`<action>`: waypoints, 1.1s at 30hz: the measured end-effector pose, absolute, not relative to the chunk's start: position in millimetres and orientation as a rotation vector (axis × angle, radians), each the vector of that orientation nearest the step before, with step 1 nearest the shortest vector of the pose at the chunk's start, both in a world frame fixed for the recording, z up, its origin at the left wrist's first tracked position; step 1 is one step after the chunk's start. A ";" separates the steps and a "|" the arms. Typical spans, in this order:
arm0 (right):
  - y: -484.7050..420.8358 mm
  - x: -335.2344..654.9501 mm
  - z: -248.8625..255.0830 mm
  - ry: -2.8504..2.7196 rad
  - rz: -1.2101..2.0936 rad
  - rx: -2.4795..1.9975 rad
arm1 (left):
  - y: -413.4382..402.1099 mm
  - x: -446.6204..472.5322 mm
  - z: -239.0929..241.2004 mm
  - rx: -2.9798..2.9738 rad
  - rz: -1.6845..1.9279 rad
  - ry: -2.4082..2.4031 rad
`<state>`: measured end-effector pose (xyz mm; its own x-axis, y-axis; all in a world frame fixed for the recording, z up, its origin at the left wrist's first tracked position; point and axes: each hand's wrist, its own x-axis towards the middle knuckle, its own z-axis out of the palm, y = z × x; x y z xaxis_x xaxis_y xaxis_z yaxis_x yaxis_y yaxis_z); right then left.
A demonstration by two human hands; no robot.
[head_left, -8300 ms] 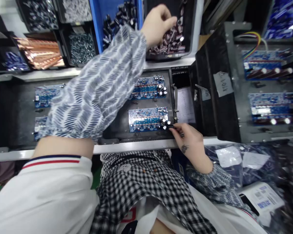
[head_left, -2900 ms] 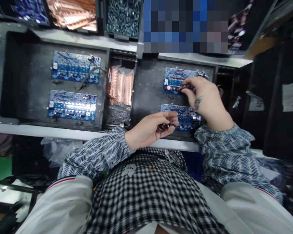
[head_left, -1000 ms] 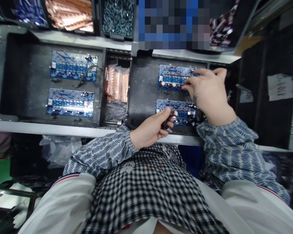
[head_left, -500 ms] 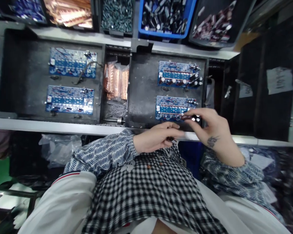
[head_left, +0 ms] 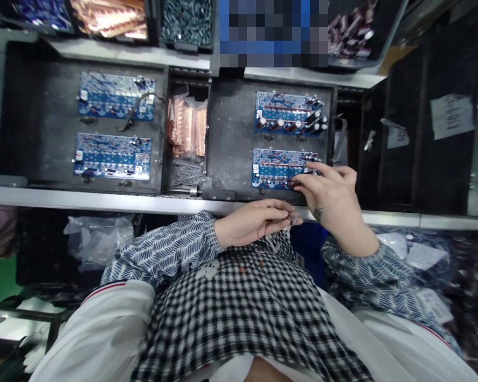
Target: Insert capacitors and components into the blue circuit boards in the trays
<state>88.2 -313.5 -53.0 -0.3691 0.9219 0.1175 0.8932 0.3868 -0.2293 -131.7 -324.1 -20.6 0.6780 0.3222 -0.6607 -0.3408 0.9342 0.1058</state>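
Right hand [head_left: 330, 196] pinches a brown component [head_left: 294, 184] at the near edge of the lower circuit board [head_left: 273, 171], by the tray [head_left: 229, 132]'s near-right corner, seemingly mid-placement; left hand [head_left: 257, 223] pinches small parts [head_left: 292, 218]; next likely calls for careful seating.

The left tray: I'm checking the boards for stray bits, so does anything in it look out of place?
Possibly: a grey strip slants over the right end of the upper board in the left tray and past the board's lower edge. None crosses the lower board, so it looks stray.
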 end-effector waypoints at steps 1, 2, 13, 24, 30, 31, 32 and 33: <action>-313.2 87.2 -52.6 -2.411 0.201 -1.612 | -324.3 -131.9 -19.8 -0.033 0.371 0.747; -313.0 86.1 -52.1 -2.405 0.217 -1.610 | -324.7 -132.2 -19.6 -0.031 0.373 0.754; -344.3 59.2 -17.4 -2.391 0.516 -1.224 | -338.2 -137.7 -33.4 0.001 0.486 0.716; -305.6 53.7 -56.3 -2.300 0.403 -1.542 | -335.2 -152.2 -28.1 -0.049 0.386 0.681; -305.9 55.2 -53.8 -2.377 0.414 -1.582 | -331.5 -152.5 -30.6 -0.028 0.359 0.671; -305.7 55.5 -53.9 -2.382 0.410 -1.595 | -331.0 -152.0 -30.6 -0.039 0.365 0.676; -305.6 55.6 -54.1 -2.387 0.397 -1.607 | -330.6 -151.5 -30.7 -0.051 0.371 0.683; -305.5 55.6 -54.5 -2.393 0.379 -1.617 | -330.3 -151.2 -31.0 -0.063 0.375 0.695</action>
<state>55.6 -305.5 -54.5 -0.3658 0.9297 0.0437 0.8706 0.3583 -0.3371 -151.2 -330.3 -31.0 0.7042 0.3163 -0.6357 -0.3580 0.9313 0.0668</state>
